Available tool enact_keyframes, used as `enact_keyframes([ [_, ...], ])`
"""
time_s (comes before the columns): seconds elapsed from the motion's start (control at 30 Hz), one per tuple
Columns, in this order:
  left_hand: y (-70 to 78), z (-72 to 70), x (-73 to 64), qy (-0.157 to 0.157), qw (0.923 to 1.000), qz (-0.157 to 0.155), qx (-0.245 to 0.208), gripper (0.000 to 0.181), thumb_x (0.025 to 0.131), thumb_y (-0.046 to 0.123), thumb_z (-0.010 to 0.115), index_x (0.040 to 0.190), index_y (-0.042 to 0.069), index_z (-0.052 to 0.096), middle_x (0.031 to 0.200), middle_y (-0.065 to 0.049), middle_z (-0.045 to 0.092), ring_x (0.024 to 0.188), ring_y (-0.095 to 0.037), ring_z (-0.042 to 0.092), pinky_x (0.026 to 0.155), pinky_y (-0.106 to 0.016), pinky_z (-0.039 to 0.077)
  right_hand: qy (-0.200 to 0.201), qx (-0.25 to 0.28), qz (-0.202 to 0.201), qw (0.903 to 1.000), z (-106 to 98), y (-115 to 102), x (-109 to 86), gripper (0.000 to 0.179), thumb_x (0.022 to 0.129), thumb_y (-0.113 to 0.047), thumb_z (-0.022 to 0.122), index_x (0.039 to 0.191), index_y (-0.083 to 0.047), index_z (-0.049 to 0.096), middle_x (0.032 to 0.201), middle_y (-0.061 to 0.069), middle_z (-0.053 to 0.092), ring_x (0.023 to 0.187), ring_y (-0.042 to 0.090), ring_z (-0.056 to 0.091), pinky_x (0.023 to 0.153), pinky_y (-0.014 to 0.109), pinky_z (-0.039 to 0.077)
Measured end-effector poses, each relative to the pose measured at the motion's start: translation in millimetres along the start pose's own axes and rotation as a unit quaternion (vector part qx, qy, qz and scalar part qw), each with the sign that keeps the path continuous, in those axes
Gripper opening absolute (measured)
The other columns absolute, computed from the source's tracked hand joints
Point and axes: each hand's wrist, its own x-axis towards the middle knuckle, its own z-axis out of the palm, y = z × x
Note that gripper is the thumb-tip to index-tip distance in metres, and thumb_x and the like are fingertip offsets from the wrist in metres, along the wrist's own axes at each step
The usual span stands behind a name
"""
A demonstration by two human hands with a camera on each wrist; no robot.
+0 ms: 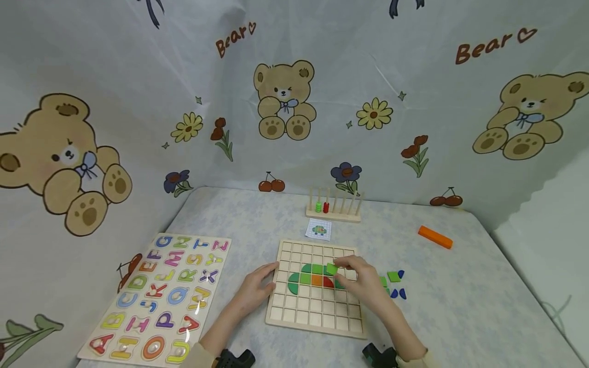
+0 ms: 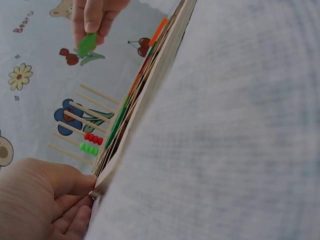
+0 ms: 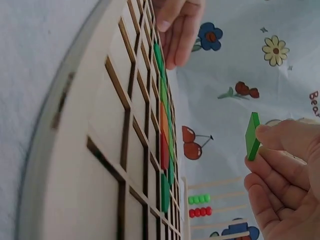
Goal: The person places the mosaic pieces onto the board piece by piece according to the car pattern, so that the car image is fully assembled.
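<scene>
My right hand (image 1: 363,281) pinches a light green square tile (image 3: 253,136) between thumb and fingertips, raised above the wooden grid board (image 1: 317,317). At the board's left edge, my left hand (image 1: 253,289) holds the rim with thumb and fingers, as the left wrist view shows. Several tiles sit in the grid: dark green rounded pieces (image 1: 293,288), light green squares (image 1: 305,278), an orange square (image 1: 316,280) and a red rounded piece (image 1: 328,282). Some cells on the right are hidden behind my right hand.
Loose green and blue tiles (image 1: 393,276) lie right of the board. Behind it are a pattern card (image 1: 318,229) and a peg rack (image 1: 333,216) with green and red beads. An alphabet board (image 1: 158,306) lies left; an orange bar (image 1: 435,237) lies back right.
</scene>
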Motion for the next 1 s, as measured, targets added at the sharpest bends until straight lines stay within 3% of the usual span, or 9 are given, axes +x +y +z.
enact_keyframes([
  [0.2, 0.1, 0.5, -0.2, -0.003, 1.0000, -0.008, -0.001, 0.051, 0.088, 0.000, 0.061, 0.137, 0.000, 0.047, 0.138, -0.017, 0.046, 0.129, -0.030, 0.041, 0.106, -0.044, 0.033, -0.032, 0.021, -0.047, 0.9982, 20, -8, 1.3, 0.027, 0.081, -0.007, 0.074, 0.107, -0.006, 0.066, 0.102, -0.001, 0.064, 0.094, 0.021, 0.059, 0.077, 0.040, 0.054],
  [0.53, -0.5, 0.6, 1.2, 0.002, 1.0000, 0.001, 0.008, 0.051, 0.088, -0.001, 0.061, 0.137, 0.000, 0.047, 0.137, -0.017, 0.047, 0.128, -0.030, 0.042, 0.106, -0.044, 0.034, -0.051, 0.048, -0.048, 0.9964, 41, -16, 4.2, 0.029, 0.081, -0.008, 0.074, 0.108, -0.006, 0.066, 0.103, -0.002, 0.065, 0.098, 0.017, 0.058, 0.080, 0.039, 0.054],
  [0.8, 1.0, -0.3, 0.7, 0.003, 1.0000, 0.001, 0.009, 0.052, 0.086, -0.002, 0.062, 0.136, -0.001, 0.048, 0.136, -0.018, 0.048, 0.128, -0.031, 0.042, 0.105, -0.045, 0.035, -0.034, 0.017, -0.087, 0.9954, 57, -8, -0.4, 0.029, 0.077, -0.005, 0.076, 0.104, -0.008, 0.068, 0.102, -0.002, 0.064, 0.095, 0.017, 0.058, 0.077, 0.031, 0.054],
  [1.0, 2.0, -0.7, 0.8, -0.002, 0.9999, -0.014, 0.004, 0.053, 0.086, 0.000, 0.063, 0.137, 0.001, 0.048, 0.138, -0.015, 0.047, 0.129, -0.028, 0.041, 0.107, -0.041, 0.033, -0.062, -0.008, -0.086, 0.9944, 65, -4, -3.4, 0.026, 0.079, -0.008, 0.075, 0.104, -0.008, 0.068, 0.102, -0.001, 0.063, 0.095, 0.013, 0.055, 0.078, 0.027, 0.052],
])
